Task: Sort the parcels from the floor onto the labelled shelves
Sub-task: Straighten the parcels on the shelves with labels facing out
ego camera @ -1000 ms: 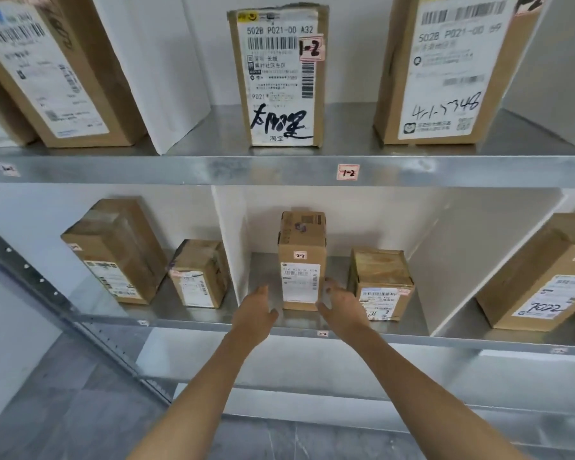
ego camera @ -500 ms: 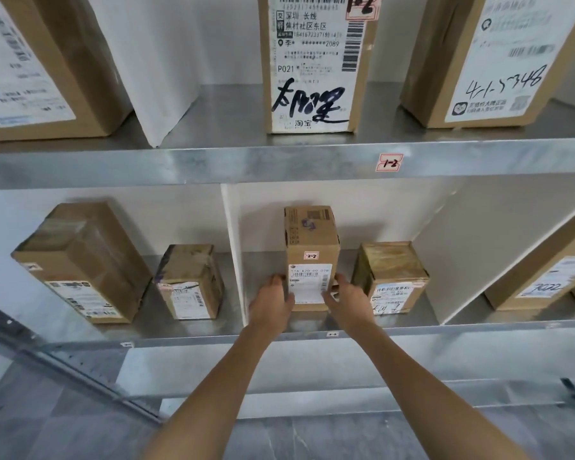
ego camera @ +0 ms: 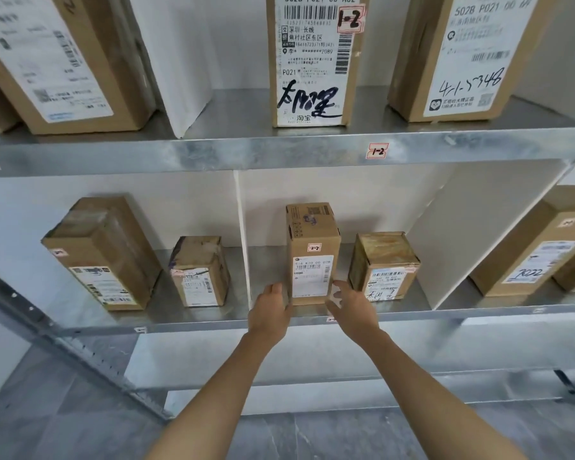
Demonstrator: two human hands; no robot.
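Observation:
A small upright cardboard parcel (ego camera: pixel 312 257) with a "2-2" sticker stands on the lower metal shelf (ego camera: pixel 213 322), in the middle bay, just above a small shelf label (ego camera: pixel 331 319). My left hand (ego camera: pixel 269 312) touches its lower left side with relaxed fingers. At the lower right corner my right hand (ego camera: pixel 350 303) touches it in the same way. Neither hand curls round the parcel. A squat taped parcel (ego camera: pixel 384 265) sits close on its right.
White dividers (ego camera: pixel 243 244) (ego camera: pixel 478 234) wall off the bay. The left bay holds two parcels (ego camera: pixel 102 254) (ego camera: pixel 201 272), and the right bay another (ego camera: pixel 538 247). The upper shelf (ego camera: pixel 246 154), labelled "1-2" (ego camera: pixel 377 151), carries larger parcels (ego camera: pixel 314 61). Grey floor lies below.
A second ago both hands were slightly off the parcel; they closed in onto its lower sides. Since half a second ago they have barely moved. The view has shifted slightly.

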